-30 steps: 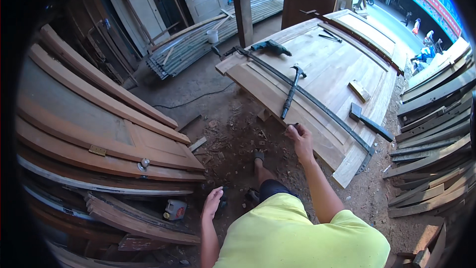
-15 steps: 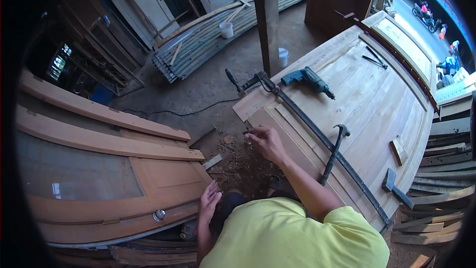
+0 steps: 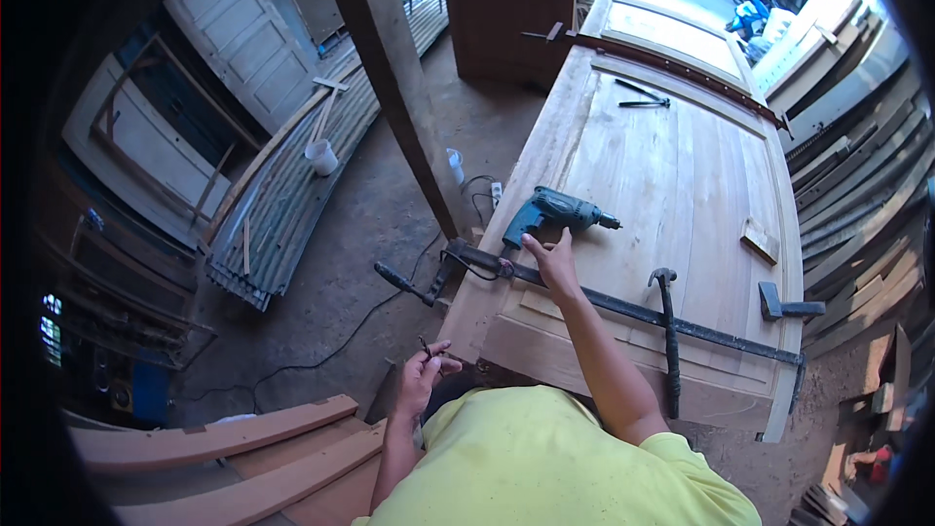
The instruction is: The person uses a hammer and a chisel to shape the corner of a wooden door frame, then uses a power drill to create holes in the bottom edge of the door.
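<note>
My right hand point(image 3: 557, 268) reaches over a large wooden door panel point(image 3: 643, 170), thumb and fingers apart, just at the handle of a teal power drill point(image 3: 560, 212). The drill lies on its side on the panel with its chuck to the right; whether my fingertips touch it I cannot tell. My left hand point(image 3: 425, 376) is closed near the panel's near left corner. A small dark thin piece point(image 3: 425, 345) sticks up from its fingers, too small to name. A long bar clamp point(image 3: 623, 309) runs across the panel, and a claw hammer point(image 3: 669, 331) lies over its bar.
Pincers point(image 3: 645, 97), a wood block point(image 3: 760, 241) and a mallet point(image 3: 779, 303) rest on the panel. A wooden post point(image 3: 390, 88) stands to its left. The power cord point(image 3: 341, 351) trails across the floor. Door frames point(image 3: 214, 443) lie at lower left; timber strips are stacked at right.
My view has turned right toward the panel. My right hand has moved from above the floor to the drill. The small dark piece now shows in my left hand, which was open beside the door frames.
</note>
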Demonstrator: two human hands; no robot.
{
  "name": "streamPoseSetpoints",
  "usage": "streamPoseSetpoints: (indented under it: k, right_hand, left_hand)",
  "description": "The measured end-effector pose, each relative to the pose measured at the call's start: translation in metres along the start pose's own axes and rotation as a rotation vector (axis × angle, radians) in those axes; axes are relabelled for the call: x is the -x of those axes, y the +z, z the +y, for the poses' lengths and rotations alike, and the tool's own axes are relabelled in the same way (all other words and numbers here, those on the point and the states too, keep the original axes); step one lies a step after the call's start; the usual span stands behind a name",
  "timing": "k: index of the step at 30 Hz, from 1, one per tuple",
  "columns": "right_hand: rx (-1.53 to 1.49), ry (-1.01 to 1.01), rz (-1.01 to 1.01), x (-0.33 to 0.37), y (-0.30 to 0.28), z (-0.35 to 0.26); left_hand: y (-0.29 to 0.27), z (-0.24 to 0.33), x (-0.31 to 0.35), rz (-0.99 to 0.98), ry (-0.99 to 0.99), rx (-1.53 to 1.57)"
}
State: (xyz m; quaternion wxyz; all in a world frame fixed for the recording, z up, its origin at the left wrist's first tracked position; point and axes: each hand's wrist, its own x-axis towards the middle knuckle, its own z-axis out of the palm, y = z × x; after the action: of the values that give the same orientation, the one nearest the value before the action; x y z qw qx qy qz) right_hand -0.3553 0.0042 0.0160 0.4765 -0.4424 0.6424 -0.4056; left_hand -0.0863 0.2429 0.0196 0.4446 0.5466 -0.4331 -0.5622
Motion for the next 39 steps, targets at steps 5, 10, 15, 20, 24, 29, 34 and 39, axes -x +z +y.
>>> streamPoseSetpoints:
  k: [5, 10, 15, 20, 24, 29, 34, 39]
  right_hand:
    - [0.118, 0.088, 0.447, -0.057, 0.092, -0.006]
    - [0.284, 0.310, 0.704, -0.078, 0.105, -0.024]
    - [-0.088, 0.086, 0.594, -0.069, 0.127, -0.093]
    - [-0.491, -0.340, 0.143, 0.004, 0.170, -0.193]
    - [-0.632, -0.531, -0.141, 0.086, 0.258, -0.261]
    - [0.036, -0.683, -0.232, 0.107, 0.351, -0.266]
    - [0.210, -0.852, -0.520, 0.122, 0.424, -0.207]
    - [0.353, -1.268, -0.578, 0.131, 0.453, -0.176]
  left_hand:
    - [-0.125, 0.014, -0.093, -0.060, 0.107, -0.017]
    - [-0.239, 0.037, -0.144, -0.074, 0.145, 0.053]
    - [-0.304, 0.034, -0.153, 0.020, 0.069, 0.134]
    - [-0.313, 0.064, -0.195, 0.043, 0.158, 0.202]
    - [-0.327, 0.130, -0.223, 0.038, 0.327, 0.255]
    - [-0.345, 0.190, -0.234, -0.035, 0.384, 0.526]
    - [-0.385, 0.188, -0.201, -0.110, 0.268, 1.038]
    - [-0.432, 0.151, -0.150, 0.212, 0.341, 1.038]
